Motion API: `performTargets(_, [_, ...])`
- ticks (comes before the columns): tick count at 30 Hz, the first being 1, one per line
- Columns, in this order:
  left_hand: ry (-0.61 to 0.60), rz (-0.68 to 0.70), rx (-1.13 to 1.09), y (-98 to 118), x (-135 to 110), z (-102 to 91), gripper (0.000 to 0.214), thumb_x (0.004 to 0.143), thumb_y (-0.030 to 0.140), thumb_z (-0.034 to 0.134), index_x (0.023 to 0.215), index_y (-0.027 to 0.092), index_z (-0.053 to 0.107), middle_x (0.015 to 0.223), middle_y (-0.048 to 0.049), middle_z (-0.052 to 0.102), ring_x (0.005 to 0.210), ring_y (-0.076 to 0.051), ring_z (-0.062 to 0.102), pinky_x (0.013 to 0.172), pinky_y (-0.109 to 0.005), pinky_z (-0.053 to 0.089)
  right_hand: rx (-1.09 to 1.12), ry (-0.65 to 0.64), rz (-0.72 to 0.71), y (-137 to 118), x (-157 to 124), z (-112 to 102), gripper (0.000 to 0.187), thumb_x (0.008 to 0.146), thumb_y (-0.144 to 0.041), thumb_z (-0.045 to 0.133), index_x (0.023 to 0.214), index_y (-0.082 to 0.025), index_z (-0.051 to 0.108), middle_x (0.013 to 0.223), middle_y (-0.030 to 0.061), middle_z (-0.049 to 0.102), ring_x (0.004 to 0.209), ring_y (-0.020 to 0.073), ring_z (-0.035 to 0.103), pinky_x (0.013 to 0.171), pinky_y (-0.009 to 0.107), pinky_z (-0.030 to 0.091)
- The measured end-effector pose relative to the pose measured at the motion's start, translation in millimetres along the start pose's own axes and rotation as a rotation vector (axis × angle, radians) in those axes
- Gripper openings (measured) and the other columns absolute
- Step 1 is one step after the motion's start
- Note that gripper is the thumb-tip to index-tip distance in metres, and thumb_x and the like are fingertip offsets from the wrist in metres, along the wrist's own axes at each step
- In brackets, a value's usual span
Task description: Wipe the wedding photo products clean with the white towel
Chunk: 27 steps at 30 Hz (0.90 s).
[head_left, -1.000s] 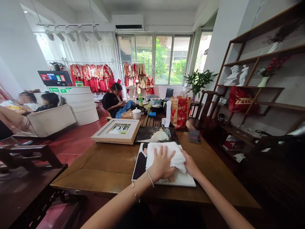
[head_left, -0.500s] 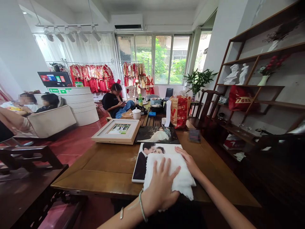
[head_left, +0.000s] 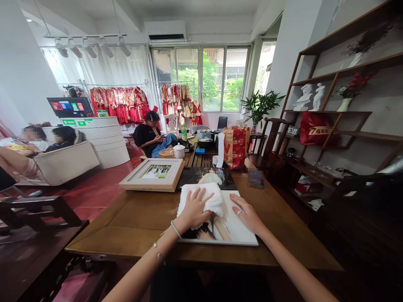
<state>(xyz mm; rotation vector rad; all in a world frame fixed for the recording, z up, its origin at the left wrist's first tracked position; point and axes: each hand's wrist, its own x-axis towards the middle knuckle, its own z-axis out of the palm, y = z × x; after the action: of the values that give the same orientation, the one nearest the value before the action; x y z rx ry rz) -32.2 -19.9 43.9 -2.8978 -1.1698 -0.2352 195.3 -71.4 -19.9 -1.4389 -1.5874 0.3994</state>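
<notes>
A photo panel [head_left: 237, 224] with a couple's portrait lies flat on the wooden table [head_left: 126, 226] in front of me. Over its upper left part is a folded white towel [head_left: 217, 202], which hides the faces in the print. My left hand [head_left: 195, 209], fingers spread, presses flat on the towel. With its fingers stretched out, my right hand [head_left: 247, 214] rests on the panel's right edge and wears a ring. Just behind, a dark photo panel [head_left: 185, 178] is partly covered by the towel. A pale framed picture [head_left: 153, 174] lies to the left.
Farther back stand a white lidded cup [head_left: 178, 151], a red and tan paper bag [head_left: 236, 147] and a green-capped bottle [head_left: 184, 132]. A seated person [head_left: 150, 136] is at the table's far left side. Wooden shelves [head_left: 330, 79] rise at right; a dark chair [head_left: 40, 222] stands at left.
My left hand has slid the towel away from me and to the left, uncovering the lower part of the portrait. My right hand has stayed at the panel's right edge.
</notes>
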Motion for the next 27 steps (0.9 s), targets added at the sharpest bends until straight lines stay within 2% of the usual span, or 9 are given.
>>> performTargets(4, [-0.038, 0.035, -0.037, 10.9, -22.5, -2.8, 0.068, 0.079, 0.029, 0.052, 0.142, 0.03, 0.026, 0.149, -0.0091, 0.022, 0.136, -0.033, 0.013, 0.106, -0.057, 0.01, 0.002, -0.009, -0.004, 0.4, 1.7, 1.1, 0.042, 0.077, -0.023, 0.049, 0.117, -0.017, 0.061, 0.132, 0.012, 0.053, 0.127, 0.0249, 0.044, 0.109, 0.048, 0.029])
performTargets(10, [-0.107, 0.049, -0.083, 42.8, -73.4, -9.5, 0.085, 0.071, 0.028, 0.057, 0.145, 0.032, 0.014, 0.152, -0.0061, 0.007, 0.137, -0.035, 0.002, 0.106, -0.059, 0.005, 0.003, 0.004, -0.01, 1.5, 3.0, 2.9, 0.041, 0.078, -0.023, 0.049, 0.117, -0.019, 0.061, 0.131, 0.0098, 0.054, 0.127, 0.0232, 0.043, 0.109, 0.047, 0.028])
performTargets(13, [-0.14, 0.071, -0.094, 49.4, -85.7, -12.1, 0.09, 0.069, 0.031, 0.06, 0.144, 0.035, 0.011, 0.152, -0.0054, 0.004, 0.137, -0.036, 0.003, 0.105, -0.06, 0.007, 0.014, 0.01, -0.015, 1.8, 2.6, 3.4, 0.04, 0.077, -0.023, 0.049, 0.116, -0.019, 0.061, 0.13, 0.0093, 0.055, 0.126, 0.023, 0.044, 0.109, 0.048, 0.029])
performTargets(17, [-0.146, 0.105, -0.069, 31.8, -71.0, -16.6, 0.086, 0.068, 0.034, 0.063, 0.142, 0.036, 0.02, 0.151, -0.008, 0.016, 0.135, -0.035, 0.015, 0.104, -0.057, 0.015, 0.024, 0.014, -0.011, 2.0, 2.4, 3.3, 0.04, 0.077, -0.023, 0.049, 0.115, -0.02, 0.062, 0.13, 0.0092, 0.055, 0.126, 0.0229, 0.045, 0.109, 0.048, 0.029])
performTargets(22, [-0.08, 0.205, -0.058, -8.0, -26.1, -14.4, 0.077, 0.072, 0.038, 0.061, 0.141, 0.033, 0.027, 0.148, -0.0077, 0.025, 0.133, -0.032, 0.023, 0.104, -0.051, 0.02, 0.032, 0.015, -0.009, 3.3, 2.5, 1.5, 0.038, 0.077, -0.024, 0.051, 0.114, -0.021, 0.063, 0.129, 0.0092, 0.056, 0.125, 0.0237, 0.045, 0.108, 0.048, 0.029])
performTargets(27, [0.004, 0.195, -0.032, -31.1, 9.7, -6.0, 0.068, 0.078, 0.04, 0.057, 0.14, 0.031, 0.031, 0.145, -0.0087, 0.029, 0.131, -0.031, 0.025, 0.103, -0.05, 0.022, 0.024, 0.007, -0.003, 1.9, 2.5, 0.8, 0.04, 0.078, -0.023, 0.05, 0.116, -0.019, 0.061, 0.131, 0.0105, 0.054, 0.126, 0.0246, 0.045, 0.108, 0.048, 0.03])
